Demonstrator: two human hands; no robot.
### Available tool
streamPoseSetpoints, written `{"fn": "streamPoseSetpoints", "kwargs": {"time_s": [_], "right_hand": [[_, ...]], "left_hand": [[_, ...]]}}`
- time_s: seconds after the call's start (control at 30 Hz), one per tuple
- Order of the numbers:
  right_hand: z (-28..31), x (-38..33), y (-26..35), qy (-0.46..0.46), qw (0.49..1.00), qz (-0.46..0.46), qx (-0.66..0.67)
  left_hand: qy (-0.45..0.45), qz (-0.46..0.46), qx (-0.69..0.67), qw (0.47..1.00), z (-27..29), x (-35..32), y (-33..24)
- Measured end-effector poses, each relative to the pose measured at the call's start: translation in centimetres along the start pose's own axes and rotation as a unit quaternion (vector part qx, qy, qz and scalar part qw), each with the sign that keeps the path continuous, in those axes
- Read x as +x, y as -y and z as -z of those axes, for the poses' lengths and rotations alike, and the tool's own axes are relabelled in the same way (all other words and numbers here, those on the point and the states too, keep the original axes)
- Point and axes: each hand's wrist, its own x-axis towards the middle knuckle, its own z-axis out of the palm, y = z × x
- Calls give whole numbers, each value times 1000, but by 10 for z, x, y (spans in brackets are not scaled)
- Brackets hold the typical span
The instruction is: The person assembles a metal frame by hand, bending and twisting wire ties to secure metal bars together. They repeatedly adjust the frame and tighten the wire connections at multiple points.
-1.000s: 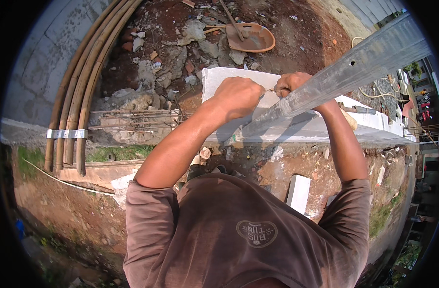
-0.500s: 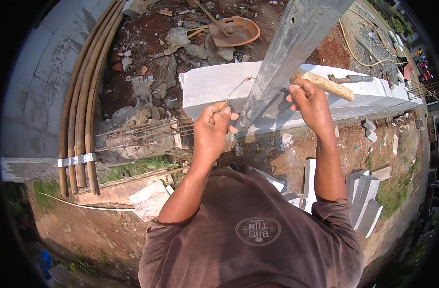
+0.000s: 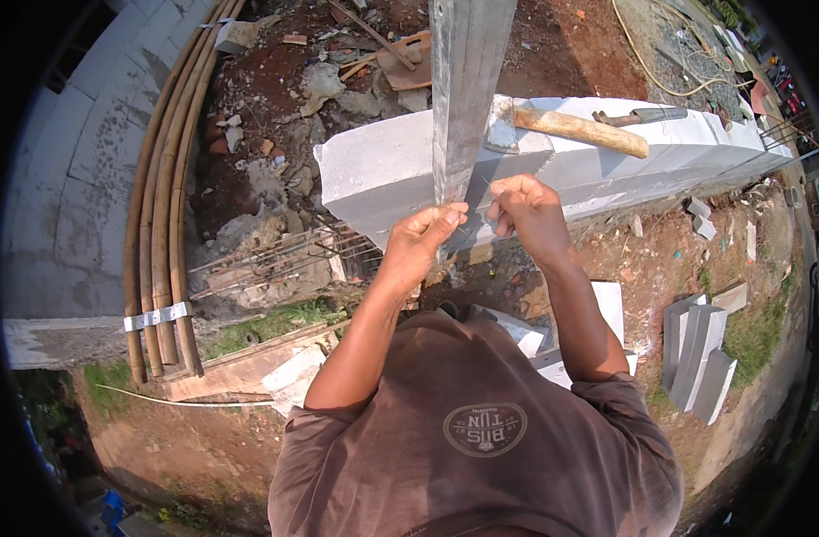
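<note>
A tall grey metal post (image 3: 468,89) stands in front of me against a wall of pale blocks (image 3: 374,170). At its near face, my left hand (image 3: 420,240) is closed in a pinch, with a short thin wire (image 3: 463,231) showing by the fingertips. Just right of the post, my right hand (image 3: 528,211) also pinches a thin strand of wire (image 3: 487,183). The fingers hide most of the wire. Beyond my right hand, a hatchet-like tool with a wooden handle (image 3: 597,132) rests on top of the wall.
Another tool with a grey handle (image 3: 657,115) lies on the wall. Bamboo poles (image 3: 163,233) are bundled at left, near rusty rebar (image 3: 284,255). Loose blocks (image 3: 696,353) lie at right. An orange basin (image 3: 417,45) sits on rubble at the back.
My right hand has come left and down, nearer the left hand and post. My left hand has moved right, up to the post's face. The view has shifted; the post appears further left and more upright.
</note>
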Motion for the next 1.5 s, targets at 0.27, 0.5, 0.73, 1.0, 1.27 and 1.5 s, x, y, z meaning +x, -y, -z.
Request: {"fn": "streamPoseSetpoints", "kwargs": {"time_s": [0.27,0.5,0.73,1.0,1.27,1.5], "right_hand": [[-11,-9,5,17,999,-23,29],[-22,-12,1,46,999,12,7],[-19,-15,-5,43,994,63,-78],[-14,-25,2,81,979,105,-157],[-2,-13,3,104,966,101,-215],[7,-12,8,113,965,104,-214]], "left_hand": [[1,-39,-29,999,-2,4,11],[24,0,18,1000,6,7,10],[9,-15,-6,1000,1,8,6],[-9,-54,-46,997,-3,11,18],[0,-155,90,984,-6,12,18],[8,-173,178,969,-13,11,4]]}}
